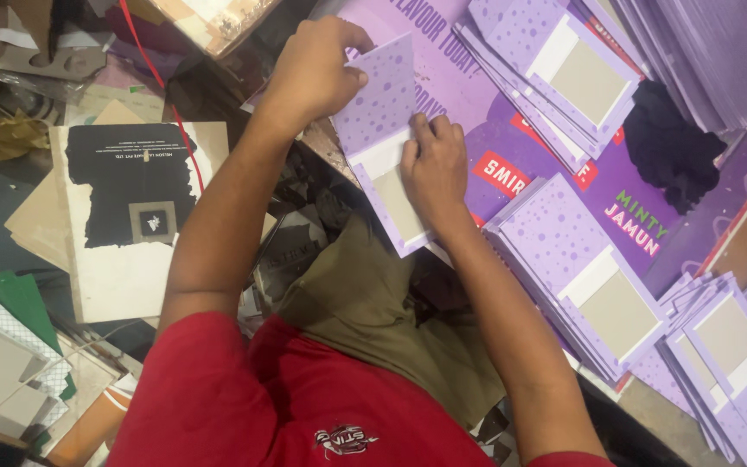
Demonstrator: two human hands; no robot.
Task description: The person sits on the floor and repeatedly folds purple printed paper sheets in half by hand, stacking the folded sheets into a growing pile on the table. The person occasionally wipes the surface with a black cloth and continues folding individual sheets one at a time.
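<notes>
Hands work a purple dotted card [379, 138] that lies on a big purple printed sheet [451, 78]. The left hand [317, 71] curls over the card's upper edge, fingers bent and thumb pinching the folded flap. The right hand [434, 169] lies flat on the card's grey middle panel, fingers together, pressing it down. Just beside the right forearm sits a stack of like cards [585, 277]; another stack [564, 73] lies beyond the hands, and a dark cloth [672, 147] rests near it. A white board with a black patch [127, 216] lies well apart on the left.
</notes>
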